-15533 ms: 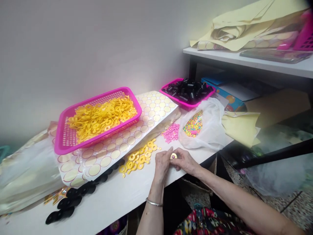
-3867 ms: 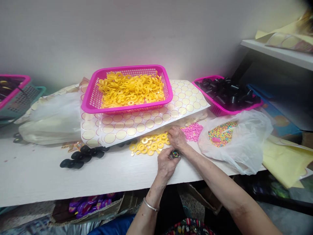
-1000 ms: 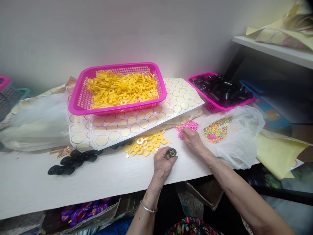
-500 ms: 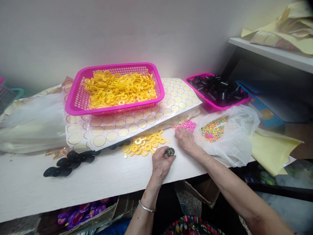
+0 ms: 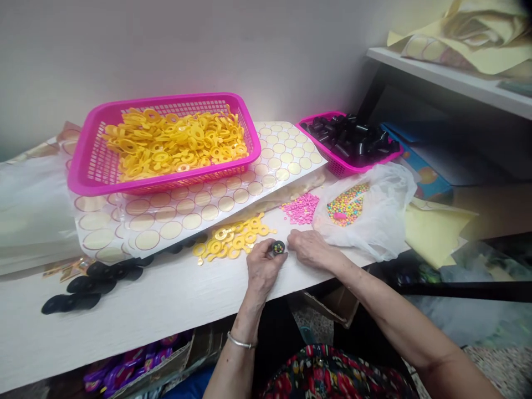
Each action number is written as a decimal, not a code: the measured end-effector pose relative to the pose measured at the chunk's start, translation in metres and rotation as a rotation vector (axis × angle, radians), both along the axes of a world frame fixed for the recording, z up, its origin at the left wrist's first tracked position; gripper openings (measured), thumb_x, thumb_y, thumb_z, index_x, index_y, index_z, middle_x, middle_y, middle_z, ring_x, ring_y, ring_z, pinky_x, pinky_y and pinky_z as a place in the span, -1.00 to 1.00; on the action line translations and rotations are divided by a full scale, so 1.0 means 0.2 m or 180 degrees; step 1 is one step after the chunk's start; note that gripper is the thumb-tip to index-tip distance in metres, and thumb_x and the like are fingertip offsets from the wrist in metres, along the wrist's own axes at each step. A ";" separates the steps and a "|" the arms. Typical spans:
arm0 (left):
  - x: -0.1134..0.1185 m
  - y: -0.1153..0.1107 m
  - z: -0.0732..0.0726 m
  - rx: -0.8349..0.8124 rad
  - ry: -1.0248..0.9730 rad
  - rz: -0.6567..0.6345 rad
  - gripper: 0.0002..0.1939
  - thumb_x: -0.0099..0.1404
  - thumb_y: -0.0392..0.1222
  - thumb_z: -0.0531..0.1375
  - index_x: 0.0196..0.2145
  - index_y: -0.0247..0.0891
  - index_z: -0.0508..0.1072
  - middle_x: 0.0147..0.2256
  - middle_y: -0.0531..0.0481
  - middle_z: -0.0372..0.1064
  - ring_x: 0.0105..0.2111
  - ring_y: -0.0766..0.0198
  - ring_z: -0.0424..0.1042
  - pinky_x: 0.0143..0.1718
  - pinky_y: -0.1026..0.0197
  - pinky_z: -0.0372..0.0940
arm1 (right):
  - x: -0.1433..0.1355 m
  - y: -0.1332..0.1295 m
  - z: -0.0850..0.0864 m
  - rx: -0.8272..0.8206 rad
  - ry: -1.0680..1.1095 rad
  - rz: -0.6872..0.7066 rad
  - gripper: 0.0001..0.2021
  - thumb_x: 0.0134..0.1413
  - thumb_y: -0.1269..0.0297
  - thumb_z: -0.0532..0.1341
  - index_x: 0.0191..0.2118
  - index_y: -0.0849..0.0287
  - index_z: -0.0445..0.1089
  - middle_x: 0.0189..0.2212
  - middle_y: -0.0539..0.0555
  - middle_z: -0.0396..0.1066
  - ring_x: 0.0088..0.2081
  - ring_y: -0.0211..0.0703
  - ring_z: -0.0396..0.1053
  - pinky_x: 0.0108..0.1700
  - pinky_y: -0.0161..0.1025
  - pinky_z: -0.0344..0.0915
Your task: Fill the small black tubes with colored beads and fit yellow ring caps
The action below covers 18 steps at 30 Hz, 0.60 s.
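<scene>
My left hand (image 5: 262, 267) holds a small black cup (image 5: 278, 247) upright, its open top showing small coloured beads inside. Just right of the cup, my right hand (image 5: 310, 247) has its fingertips pressed together; whatever they may hold is too small to make out. Behind that hand lies a pile of pink pieces (image 5: 302, 209). A white plastic bag (image 5: 386, 194) beside it holds multicoloured beads (image 5: 351, 202). Left of my left hand, yellow ring-shaped pieces (image 5: 233, 238) are spread on the white table (image 5: 166, 310).
A large pink basket (image 5: 166, 180) of yellow pieces stands on sticker sheets (image 5: 183, 221). Another pink basket (image 5: 344, 167) holds black cups. More black pieces (image 5: 91, 284) lie at the left. A shelf (image 5: 449, 80) with paper juts out at the right.
My right hand has moved from the pink pile towards the black cup and is now close beside it. The camera view has shifted slightly, so the baskets appear further left.
</scene>
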<state>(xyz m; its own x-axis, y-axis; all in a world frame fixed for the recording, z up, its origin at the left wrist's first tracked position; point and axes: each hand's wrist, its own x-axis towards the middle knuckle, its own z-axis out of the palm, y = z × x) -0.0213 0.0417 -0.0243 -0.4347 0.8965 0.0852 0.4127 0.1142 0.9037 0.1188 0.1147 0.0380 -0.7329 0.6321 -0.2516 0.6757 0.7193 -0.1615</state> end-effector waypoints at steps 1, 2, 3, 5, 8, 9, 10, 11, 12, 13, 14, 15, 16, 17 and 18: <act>0.00 0.00 0.00 -0.0001 -0.0002 0.0003 -0.65 -0.11 -0.20 0.31 -0.28 -0.23 0.47 -0.46 0.10 0.31 -0.56 0.43 0.18 -0.50 0.34 0.18 | 0.00 0.01 0.00 0.0061 -0.0040 0.0062 -0.77 0.14 0.43 -0.06 -0.19 0.24 0.31 -0.23 0.18 0.36 -0.30 -0.08 0.36 -0.37 -0.25 0.08; 0.00 0.00 -0.01 0.0000 -0.0007 0.0002 -0.64 -0.11 -0.19 0.31 -0.28 -0.23 0.47 -0.47 0.11 0.31 -0.57 0.44 0.18 -0.50 0.34 0.18 | -0.01 0.02 0.00 0.0095 -0.0077 0.0095 -0.76 0.14 0.44 -0.07 -0.17 0.23 0.30 -0.21 0.19 0.35 -0.30 -0.08 0.36 -0.37 -0.25 0.09; 0.00 0.00 -0.01 0.0001 -0.0013 -0.0006 -0.64 -0.11 -0.18 0.31 -0.28 -0.23 0.47 -0.47 0.11 0.31 -0.57 0.44 0.18 -0.50 0.34 0.18 | -0.01 0.04 0.00 0.0094 -0.0099 0.0115 -0.76 0.15 0.43 -0.07 -0.15 0.23 0.29 -0.21 0.19 0.35 -0.29 -0.07 0.36 -0.36 -0.25 0.09; 0.00 0.00 -0.01 0.0001 -0.0029 -0.0023 -0.65 -0.10 -0.18 0.30 -0.28 -0.24 0.47 -0.47 0.11 0.31 -0.58 0.45 0.17 -0.51 0.34 0.18 | 0.00 0.06 0.00 0.0002 -0.0070 0.0139 -0.76 0.16 0.39 -0.07 -0.15 0.22 0.29 -0.22 0.19 0.38 -0.27 -0.06 0.36 -0.35 -0.25 0.09; 0.00 0.00 -0.01 0.0005 -0.0051 -0.0031 -0.66 -0.09 -0.17 0.29 -0.28 -0.24 0.47 -0.47 0.11 0.32 -0.59 0.45 0.17 -0.51 0.34 0.18 | 0.02 0.08 0.00 -0.0217 -0.0008 0.0139 -0.78 0.17 0.32 -0.04 -0.22 0.23 0.32 -0.32 0.16 0.42 -0.27 -0.06 0.37 -0.36 -0.26 0.08; 0.00 0.00 -0.01 0.0011 -0.0053 -0.0023 -0.65 -0.09 -0.17 0.29 -0.27 -0.24 0.47 -0.47 0.10 0.32 -0.58 0.45 0.17 -0.51 0.34 0.18 | 0.02 0.08 -0.01 -0.0232 0.0013 0.0134 -0.78 0.17 0.31 -0.03 -0.23 0.23 0.32 -0.33 0.16 0.43 -0.28 -0.06 0.38 -0.38 -0.26 0.07; 0.00 0.00 -0.01 0.0015 -0.0053 -0.0019 -0.65 -0.10 -0.17 0.30 -0.27 -0.24 0.47 -0.46 0.10 0.32 -0.58 0.44 0.18 -0.51 0.34 0.18 | 0.02 0.07 -0.01 -0.0205 0.0027 0.0114 -0.79 0.16 0.32 -0.03 -0.24 0.23 0.32 -0.33 0.16 0.43 -0.29 -0.06 0.38 -0.39 -0.26 0.06; 0.00 0.00 -0.01 0.0017 -0.0053 -0.0019 -0.65 -0.10 -0.17 0.30 -0.28 -0.24 0.47 -0.46 0.09 0.33 -0.57 0.44 0.18 -0.51 0.34 0.18 | 0.01 0.07 -0.02 -0.0141 0.0047 0.0066 -0.79 0.16 0.33 -0.03 -0.23 0.23 0.32 -0.31 0.16 0.43 -0.30 -0.06 0.38 -0.40 -0.26 0.05; 0.00 0.00 -0.01 0.0020 -0.0056 -0.0019 -0.65 -0.11 -0.17 0.30 -0.28 -0.24 0.47 -0.45 0.09 0.33 -0.57 0.43 0.19 -0.51 0.34 0.18 | 0.01 0.06 -0.03 -0.0061 0.0074 -0.0002 -0.79 0.15 0.35 -0.03 -0.22 0.22 0.31 -0.29 0.17 0.42 -0.30 -0.06 0.38 -0.41 -0.26 0.04; 0.00 0.00 -0.01 0.0021 -0.0064 -0.0020 -0.65 -0.11 -0.17 0.30 -0.28 -0.24 0.47 -0.45 0.08 0.34 -0.56 0.42 0.20 -0.50 0.33 0.19 | 0.00 0.05 -0.04 0.0008 0.0101 -0.0080 -0.80 0.15 0.36 -0.03 -0.22 0.22 0.31 -0.27 0.17 0.42 -0.30 -0.06 0.38 -0.42 -0.27 0.03; 0.00 0.00 -0.01 0.0022 -0.0076 -0.0024 -0.65 -0.11 -0.17 0.31 -0.28 -0.24 0.47 -0.44 0.08 0.34 -0.55 0.41 0.22 -0.50 0.33 0.19 | 0.00 0.04 -0.05 0.0051 0.0128 -0.0155 -0.80 0.15 0.36 -0.02 -0.22 0.22 0.31 -0.26 0.17 0.41 -0.30 -0.06 0.38 -0.42 -0.27 0.03; 0.00 0.00 -0.01 0.0026 -0.0088 -0.0028 -0.65 -0.11 -0.17 0.31 -0.29 -0.23 0.47 -0.43 0.07 0.35 -0.54 0.41 0.23 -0.49 0.32 0.20 | -0.01 0.04 -0.06 0.0056 0.0158 -0.0216 -0.81 0.15 0.35 -0.02 -0.23 0.22 0.31 -0.26 0.18 0.41 -0.29 -0.07 0.38 -0.42 -0.27 0.03; 0.00 0.00 -0.01 0.0036 -0.0100 -0.0029 -0.66 -0.11 -0.17 0.31 -0.29 -0.23 0.47 -0.43 0.07 0.36 -0.53 0.40 0.25 -0.48 0.32 0.20 | -0.01 0.04 -0.07 0.0035 0.0201 -0.0262 -0.82 0.15 0.35 -0.01 -0.25 0.23 0.32 -0.27 0.18 0.41 -0.29 -0.07 0.37 -0.41 -0.27 0.03; 0.00 0.00 -0.01 0.0050 -0.0108 -0.0028 -0.66 -0.11 -0.17 0.31 -0.30 -0.23 0.47 -0.43 0.07 0.36 -0.52 0.39 0.26 -0.48 0.32 0.21 | -0.01 0.05 -0.08 0.0004 0.0265 -0.0306 -0.83 0.14 0.35 0.00 -0.27 0.23 0.32 -0.28 0.18 0.41 -0.29 -0.08 0.37 -0.40 -0.28 0.03; 0.00 0.00 0.00 0.0066 -0.0112 -0.0027 -0.67 -0.11 -0.17 0.31 -0.31 -0.23 0.47 -0.43 0.07 0.36 -0.51 0.38 0.27 -0.47 0.31 0.21 | 0.00 0.05 -0.08 -0.0042 0.0351 -0.0366 -0.83 0.14 0.35 0.01 -0.29 0.24 0.32 -0.31 0.17 0.41 -0.29 -0.10 0.36 -0.39 -0.28 0.04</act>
